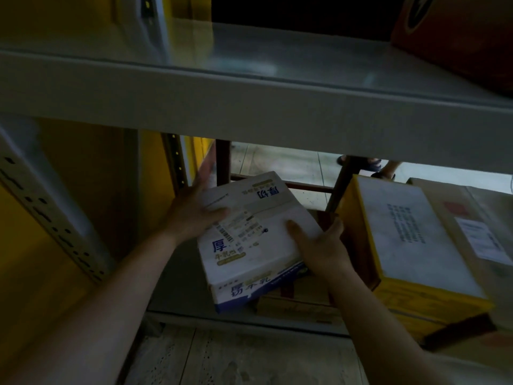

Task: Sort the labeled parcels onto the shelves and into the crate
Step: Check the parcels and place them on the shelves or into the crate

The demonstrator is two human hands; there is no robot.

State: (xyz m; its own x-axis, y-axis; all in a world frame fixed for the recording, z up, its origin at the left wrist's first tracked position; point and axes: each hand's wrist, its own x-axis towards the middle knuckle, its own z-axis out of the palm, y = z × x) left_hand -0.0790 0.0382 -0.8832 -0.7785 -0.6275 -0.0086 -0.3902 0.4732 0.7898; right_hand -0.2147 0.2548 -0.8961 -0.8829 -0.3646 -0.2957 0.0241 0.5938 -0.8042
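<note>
A white parcel box with blue print and a shipping label lies tilted on the lower shelf, partly resting on a flat brown box beneath it. My left hand holds its left edge, thumb on top. My right hand grips its right side, thumb lying on the lid and fingers down the far side. Both forearms reach in under the upper shelf.
A yellow box with a white printed top stands just right of the parcel, a taped brown carton beyond it. A perforated shelf post rises at left. An orange-brown box sits on the upper shelf. Someone's sandalled feet show behind.
</note>
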